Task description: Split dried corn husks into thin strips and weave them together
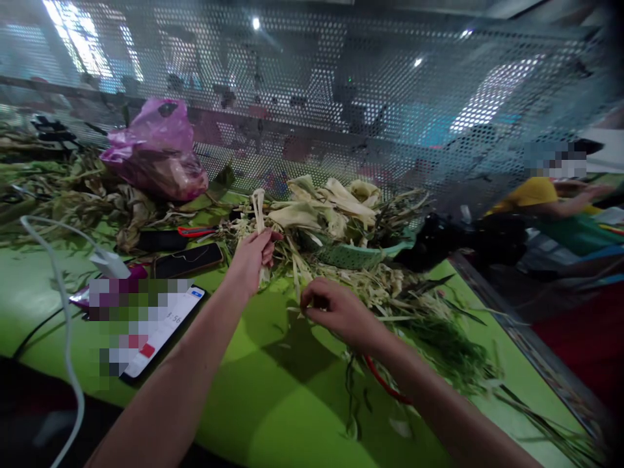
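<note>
Left hand (pixel 253 257), centre of frame, is clamped around a bundle of pale leaf strips (pixel 258 211) standing upright from the fist; right hand (pixel 336 312), just right of and below it, has its fingers pinched together on a thin strip at the edge of the leaf pile (pixel 385 286); the hands are near each other but apart. Green basket (pixel 355 255) sits behind the pile; two phones (pixel 188 260) lie on the green table (pixel 273 396) at left; a pink bag (pixel 156 149) occupies the upper left.
</note>
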The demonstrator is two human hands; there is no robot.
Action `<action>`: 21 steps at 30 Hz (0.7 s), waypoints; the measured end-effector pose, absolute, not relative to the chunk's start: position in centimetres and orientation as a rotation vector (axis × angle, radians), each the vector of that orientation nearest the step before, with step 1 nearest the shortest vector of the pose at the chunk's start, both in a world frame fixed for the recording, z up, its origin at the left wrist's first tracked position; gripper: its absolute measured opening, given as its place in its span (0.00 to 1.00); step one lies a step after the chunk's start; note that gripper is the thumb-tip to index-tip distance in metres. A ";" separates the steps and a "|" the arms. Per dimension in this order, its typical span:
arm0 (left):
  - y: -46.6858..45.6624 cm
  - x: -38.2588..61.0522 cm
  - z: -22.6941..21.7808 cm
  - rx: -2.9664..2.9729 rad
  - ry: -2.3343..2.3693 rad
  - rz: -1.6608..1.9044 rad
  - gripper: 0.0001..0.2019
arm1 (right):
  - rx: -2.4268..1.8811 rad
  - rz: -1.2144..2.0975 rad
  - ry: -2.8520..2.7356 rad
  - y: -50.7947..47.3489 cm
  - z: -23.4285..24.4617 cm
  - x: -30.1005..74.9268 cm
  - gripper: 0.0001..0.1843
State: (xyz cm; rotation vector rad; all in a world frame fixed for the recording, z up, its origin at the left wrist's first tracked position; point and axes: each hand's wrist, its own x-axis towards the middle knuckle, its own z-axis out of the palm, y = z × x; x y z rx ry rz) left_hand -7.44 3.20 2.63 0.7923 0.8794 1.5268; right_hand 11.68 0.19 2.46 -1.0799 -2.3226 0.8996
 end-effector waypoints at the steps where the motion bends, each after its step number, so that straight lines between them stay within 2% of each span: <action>1: 3.3 -7.4 2.5 0.797 0.886 1.517 0.11 | -1.049 1.038 -2.214 0.3 3.1 12.3 0.05; 4: 3.2 -6.9 2.3 0.820 0.922 1.447 0.11 | -0.939 1.376 -1.781 0.6 5.1 14.0 0.04; 6: 3.1 -6.5 2.2 0.849 0.937 1.386 0.11 | -0.854 1.476 -1.579 0.8 6.2 15.0 0.05; 13: 2.2 -5.5 2.0 0.923 0.876 1.178 0.14 | -0.681 1.432 -1.319 0.9 8.0 16.1 0.04; 21: 0.7 -3.4 2.3 0.927 0.693 1.054 0.19 | -0.669 1.398 -1.567 0.2 6.7 15.0 0.05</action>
